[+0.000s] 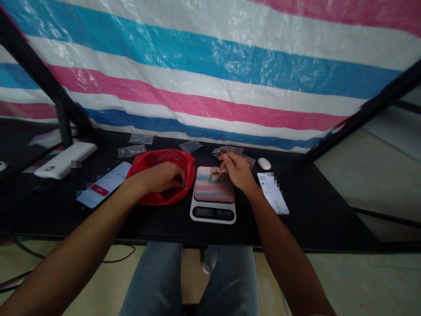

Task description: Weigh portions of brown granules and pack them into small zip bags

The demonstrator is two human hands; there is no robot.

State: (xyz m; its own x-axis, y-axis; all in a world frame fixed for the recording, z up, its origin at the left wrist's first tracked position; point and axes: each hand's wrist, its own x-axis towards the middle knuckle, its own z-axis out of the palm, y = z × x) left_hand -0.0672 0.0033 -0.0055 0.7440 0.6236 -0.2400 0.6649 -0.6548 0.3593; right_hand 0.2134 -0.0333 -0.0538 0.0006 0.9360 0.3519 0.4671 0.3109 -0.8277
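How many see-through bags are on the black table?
4: one bag and another at the back left, a third behind the red bag, a fourth by the right hand. Others may be hidden.

A makeshift weighing bench: a black desk (296, 219) backed by a striped tarpaulin (210, 79), with a digital kitchen scale (213, 213) and a smartphone (103, 184).

Past the right hand (238, 172), a plastic tarpaulin (210, 74) striped in blue, white and pink hangs like a wall, its creases shining faintly in soft, dull light. Black metal frame bars (362, 112) slant along both sides of it. A black worktop (312, 210) extends beneath and beside the hand. Below its front edge lie pale floor tiles (345, 276), with a dark cable (115, 261) on them, well left of the hand.
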